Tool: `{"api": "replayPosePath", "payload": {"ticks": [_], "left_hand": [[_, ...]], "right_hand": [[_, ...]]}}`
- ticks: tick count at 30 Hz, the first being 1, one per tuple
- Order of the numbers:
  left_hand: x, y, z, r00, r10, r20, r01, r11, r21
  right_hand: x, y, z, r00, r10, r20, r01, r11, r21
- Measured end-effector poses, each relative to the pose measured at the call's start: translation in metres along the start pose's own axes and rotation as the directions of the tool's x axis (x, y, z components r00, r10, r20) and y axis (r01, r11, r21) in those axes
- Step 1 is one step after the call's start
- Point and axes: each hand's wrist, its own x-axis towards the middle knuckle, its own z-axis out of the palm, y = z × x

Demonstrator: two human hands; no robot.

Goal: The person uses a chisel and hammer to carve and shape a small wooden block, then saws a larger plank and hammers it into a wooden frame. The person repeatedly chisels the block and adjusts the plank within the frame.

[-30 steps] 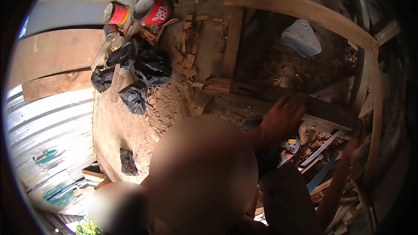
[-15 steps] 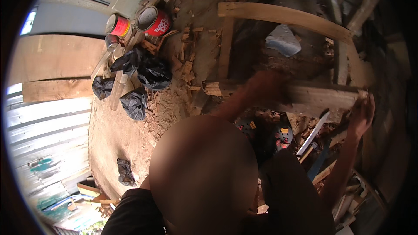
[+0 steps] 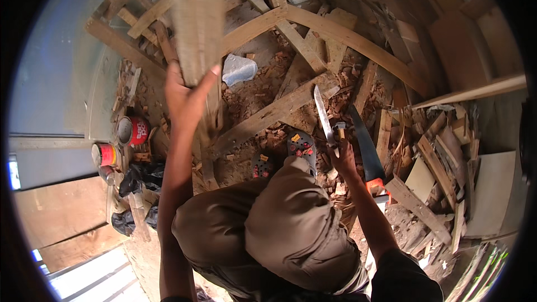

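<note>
My left hand (image 3: 187,98) is closed around the lower part of a wooden board (image 3: 198,17), which stands raised in front of me and is blurred by motion. My right hand (image 3: 342,159) is low beside my right foot, its fingers closed at the handle end of a machete (image 3: 323,112) with a pale blade pointing away from me. Right by those fingers is a small hammer (image 3: 339,127); its handle is partly hidden. A handsaw (image 3: 366,145) with a dark blade and orange handle lies just right of that hand.
A wooden frame of beams (image 3: 352,42) spans the ground ahead, with a plank (image 3: 268,114) slanting before my feet. A grey-blue block (image 3: 239,70) lies among wood chips. Paint cans (image 3: 133,130) and black plastic bags (image 3: 137,179) stand left; scrap wood (image 3: 436,162) is piled right.
The board, level across both hands before, is now upright in my left hand alone. My right hand has left its end and gone down to the machete. The view has swung right.
</note>
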Motion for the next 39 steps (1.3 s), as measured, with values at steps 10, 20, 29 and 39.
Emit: {"api": "replayPosePath", "payload": {"ticks": [10,20,29,39], "left_hand": [[0.035,0.039,0.049,0.991,0.041,-0.124,-0.082,0.934,-0.348],[0.028,0.020,0.112,0.954,-0.083,-0.287,-0.010,0.951,-0.308],[-0.022,-0.027,0.142,0.905,0.016,-0.424,-0.138,0.956,-0.258],[-0.052,-0.025,0.161,0.909,0.130,-0.397,-0.187,0.976,-0.110]], "right_hand": [[0.000,-0.002,0.014,0.972,0.220,0.087,-0.215,0.975,-0.056],[-0.009,-0.117,-0.029,0.960,0.274,0.057,-0.272,0.868,0.416],[0.050,-0.148,-0.002,0.999,0.036,0.033,-0.041,0.985,0.170],[0.064,-0.158,0.002,1.000,0.006,0.005,-0.007,0.976,0.220]]}}
